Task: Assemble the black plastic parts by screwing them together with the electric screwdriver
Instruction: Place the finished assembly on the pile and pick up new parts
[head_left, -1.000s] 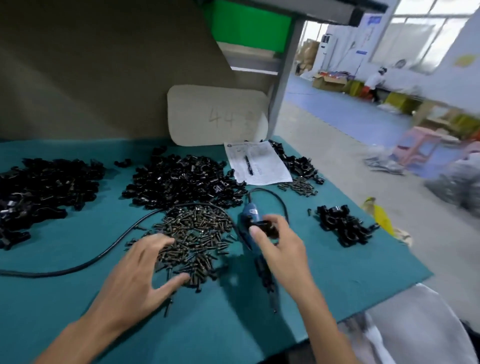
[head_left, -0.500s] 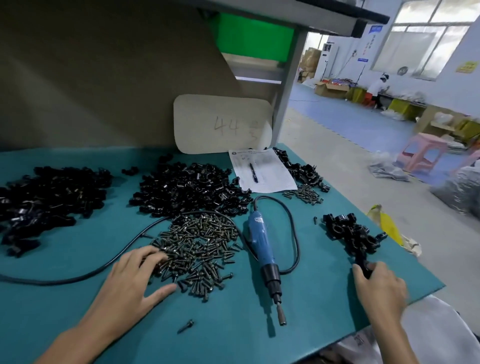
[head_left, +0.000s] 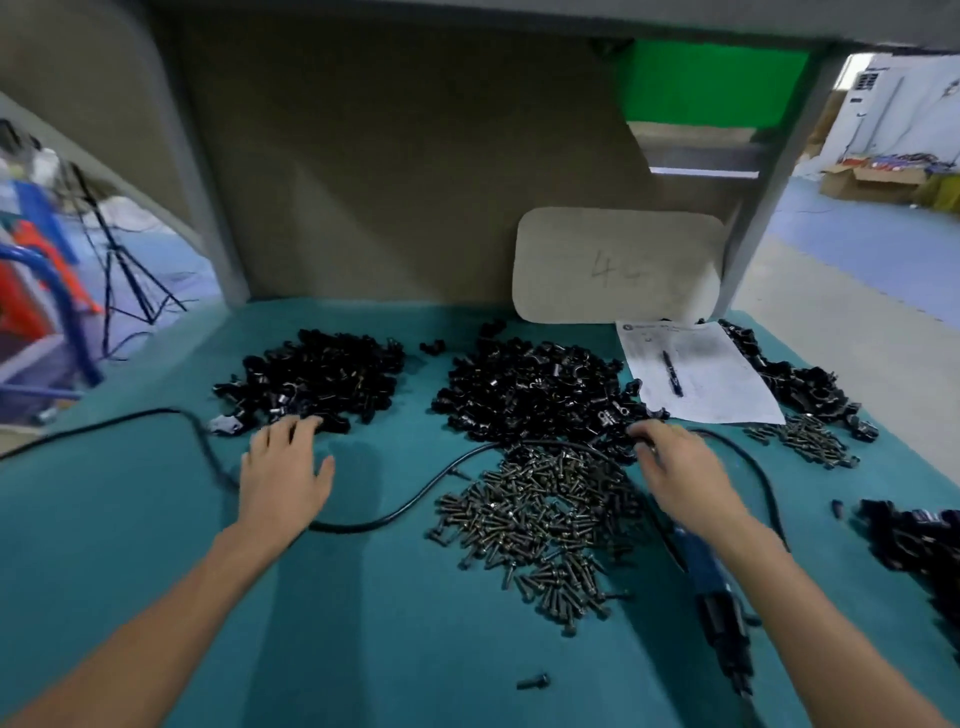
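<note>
Two heaps of black plastic parts lie on the teal table: a left heap (head_left: 317, 379) and a middle heap (head_left: 530, 389). My left hand (head_left: 283, 467) reaches forward with fingers spread, its fingertips touching the near edge of the left heap. At the near right edge of the middle heap, the fingers of my right hand (head_left: 675, 467) bend down among the parts; whether they hold one is unclear. A pile of dark screws (head_left: 540, 519) lies between my arms. The blue electric screwdriver (head_left: 701, 561) lies on the table, partly under my right forearm, untouched.
The screwdriver's black cable (head_left: 405, 509) loops across the table between my hands. One loose screw (head_left: 532, 680) lies near the front. A paper sheet with a pen (head_left: 696, 374), a small screw pile (head_left: 810, 441) and more black parts (head_left: 919, 540) sit to the right. A cardboard piece (head_left: 618, 265) leans at the back.
My left hand moved from the screw pile to the left heap of parts. My right hand left the small right-hand pile and went to the middle heap. The view swung left.
</note>
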